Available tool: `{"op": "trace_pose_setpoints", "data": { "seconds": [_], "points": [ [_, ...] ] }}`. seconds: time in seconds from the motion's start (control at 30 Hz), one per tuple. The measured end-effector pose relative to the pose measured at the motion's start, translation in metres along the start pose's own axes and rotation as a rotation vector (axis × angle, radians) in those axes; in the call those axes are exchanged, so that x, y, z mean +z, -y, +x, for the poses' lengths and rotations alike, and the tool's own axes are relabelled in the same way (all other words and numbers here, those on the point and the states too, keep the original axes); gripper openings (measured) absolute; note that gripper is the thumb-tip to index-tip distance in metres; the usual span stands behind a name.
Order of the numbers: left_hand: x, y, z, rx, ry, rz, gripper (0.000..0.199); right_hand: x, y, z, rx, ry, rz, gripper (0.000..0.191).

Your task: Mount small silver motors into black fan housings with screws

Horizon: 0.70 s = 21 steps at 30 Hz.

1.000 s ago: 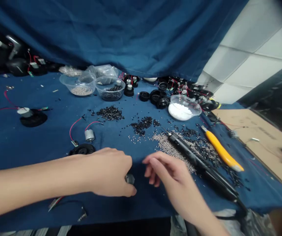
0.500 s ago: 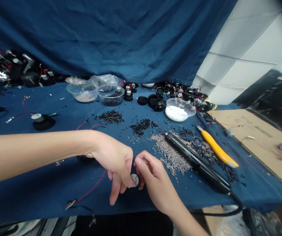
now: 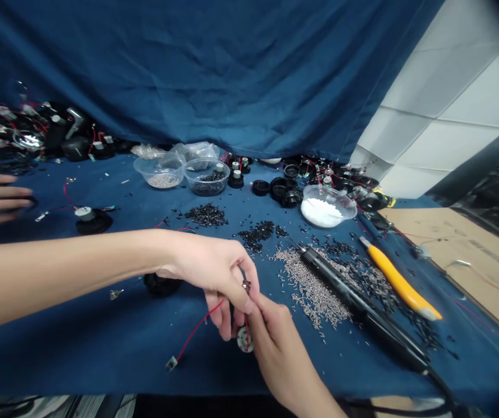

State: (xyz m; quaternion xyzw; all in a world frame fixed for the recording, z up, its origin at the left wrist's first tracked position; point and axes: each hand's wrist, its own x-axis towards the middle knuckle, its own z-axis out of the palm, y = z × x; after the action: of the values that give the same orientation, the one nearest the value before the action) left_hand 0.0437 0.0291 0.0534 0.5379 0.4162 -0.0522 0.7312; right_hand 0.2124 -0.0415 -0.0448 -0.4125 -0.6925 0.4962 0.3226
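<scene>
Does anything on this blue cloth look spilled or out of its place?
Yes: loose small silver and black pieces lie scattered over the blue cloth in front of the clear bowls, outside any container, and around a black corded tool.

My left arm (image 3: 62, 273) extends almost level across my body, the wrist slightly flexed and my left hand (image 3: 212, 270) arched downward. Relative to my left hand, my right hand (image 3: 278, 348) sits lower and to the right, angled upward. Its fingertips (image 3: 261, 305) meet my left fingers (image 3: 243, 292) at 1 close pinch point.
</scene>
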Motion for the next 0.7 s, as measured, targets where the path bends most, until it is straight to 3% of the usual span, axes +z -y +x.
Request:
{"op": "trace_pose_setpoints", "data": {
  "seconds": [0.2,0.3,0.43,0.5,0.6,0.7],
  "points": [
    [-0.004,0.014,-0.017,0.179,0.009,-0.136,0.042,-0.001,-0.002,-0.001,0.049,-0.005,0.011,0.041],
    [0.001,0.019,-0.026,0.258,-0.114,-0.079,0.046,-0.002,-0.001,0.001,0.074,0.002,0.028,0.044],
    [0.017,0.022,-0.036,0.205,-0.369,0.135,0.04,-0.001,-0.004,0.002,0.087,-0.013,0.031,0.044],
    [0.025,0.022,-0.039,0.244,-0.487,0.302,0.031,-0.001,-0.005,0.002,0.085,-0.009,0.033,0.045],
    [0.031,0.02,-0.04,0.483,-0.595,0.661,0.019,-0.001,-0.003,0.002,0.059,0.03,0.028,0.044],
    [0.028,0.017,-0.035,0.673,-0.577,0.895,0.021,-0.003,0.003,0.003,0.02,0.107,0.015,0.045]
  ]
}}
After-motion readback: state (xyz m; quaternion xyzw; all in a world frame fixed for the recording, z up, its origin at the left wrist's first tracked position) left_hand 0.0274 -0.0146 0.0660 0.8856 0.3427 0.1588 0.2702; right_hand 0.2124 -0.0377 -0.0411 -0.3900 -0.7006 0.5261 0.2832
